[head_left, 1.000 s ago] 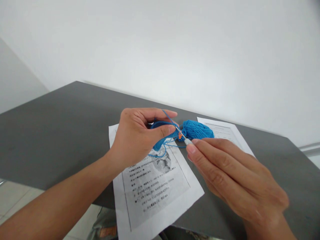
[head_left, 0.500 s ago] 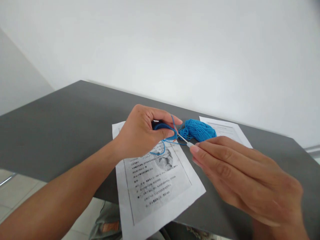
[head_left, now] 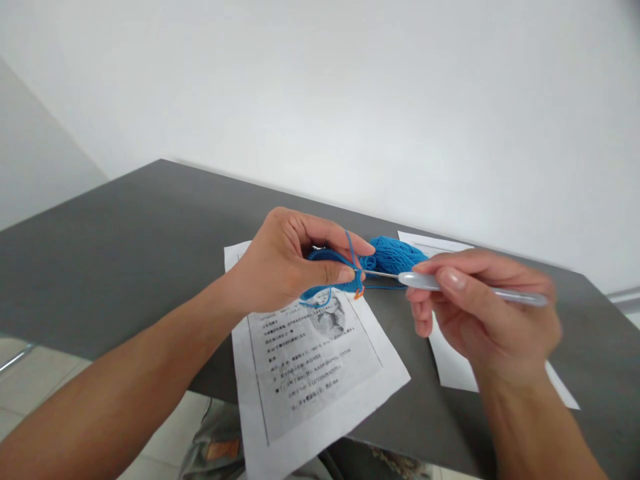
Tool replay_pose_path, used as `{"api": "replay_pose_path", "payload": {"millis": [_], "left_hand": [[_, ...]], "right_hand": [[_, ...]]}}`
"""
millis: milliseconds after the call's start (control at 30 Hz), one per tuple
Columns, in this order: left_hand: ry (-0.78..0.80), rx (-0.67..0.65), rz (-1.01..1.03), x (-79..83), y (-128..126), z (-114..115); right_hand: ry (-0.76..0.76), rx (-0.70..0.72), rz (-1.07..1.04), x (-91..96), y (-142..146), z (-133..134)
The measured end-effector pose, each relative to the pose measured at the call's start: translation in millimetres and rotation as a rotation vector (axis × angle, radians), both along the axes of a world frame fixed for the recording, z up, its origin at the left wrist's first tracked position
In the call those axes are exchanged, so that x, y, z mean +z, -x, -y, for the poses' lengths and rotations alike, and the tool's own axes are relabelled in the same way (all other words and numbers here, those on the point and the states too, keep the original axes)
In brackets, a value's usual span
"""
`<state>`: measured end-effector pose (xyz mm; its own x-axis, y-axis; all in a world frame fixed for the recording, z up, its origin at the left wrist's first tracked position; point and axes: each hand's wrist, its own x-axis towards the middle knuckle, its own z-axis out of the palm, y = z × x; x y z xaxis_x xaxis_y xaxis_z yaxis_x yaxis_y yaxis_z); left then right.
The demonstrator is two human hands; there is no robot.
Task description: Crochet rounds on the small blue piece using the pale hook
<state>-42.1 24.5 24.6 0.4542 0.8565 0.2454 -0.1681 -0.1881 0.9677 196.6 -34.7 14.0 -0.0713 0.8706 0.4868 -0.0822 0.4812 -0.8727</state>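
Note:
Between the thumb and fingers of my left hand (head_left: pixel 295 263) is a small piece of blue crochet work (head_left: pixel 327 255), partly covered by the hand. A strand of blue yarn runs up over the index finger. A small orange stitch marker (head_left: pixel 359 293) hangs at the edge of the work. My right hand (head_left: pixel 490 300) grips a crochet hook (head_left: pixel 425 281) by its pale grey handle, palm turned toward me. The hook's thin metal shaft points left and its tip meets the work at my left thumb. Just behind sits a skein of blue yarn (head_left: pixel 397 255).
A printed sheet (head_left: pixel 320 387) with a picture lies under my left hand and overhangs the front edge of the grey table (head_left: pixel 150 267). More white paper (head_left: pixel 455 353) lies beneath my right hand. A white wall (head_left: pixel 350 100) stands behind the table.
My right hand has rolled over, from back upward to palm toward me, bringing the hook's handle into sight and nearly level. The orange marker now shows more fully below the work.

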Motion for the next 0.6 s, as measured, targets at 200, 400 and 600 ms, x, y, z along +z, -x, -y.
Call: {"api": "replay_pose_path", "payload": {"millis": [200,400,600], "left_hand": [[0.067,0.097,0.072,-3.3,1,2],[0.081,0.173,0.123,-5.5,-5,3],[0.114,0.222,0.117,-7.6,-17,12]], "right_hand": [[0.348,0.154,-0.365,-9.6,27,-13],[0.051,-0.096,-0.358,-18.5,57,-9],[0.031,-0.174,-0.295,-25.3,63,-9]]}}
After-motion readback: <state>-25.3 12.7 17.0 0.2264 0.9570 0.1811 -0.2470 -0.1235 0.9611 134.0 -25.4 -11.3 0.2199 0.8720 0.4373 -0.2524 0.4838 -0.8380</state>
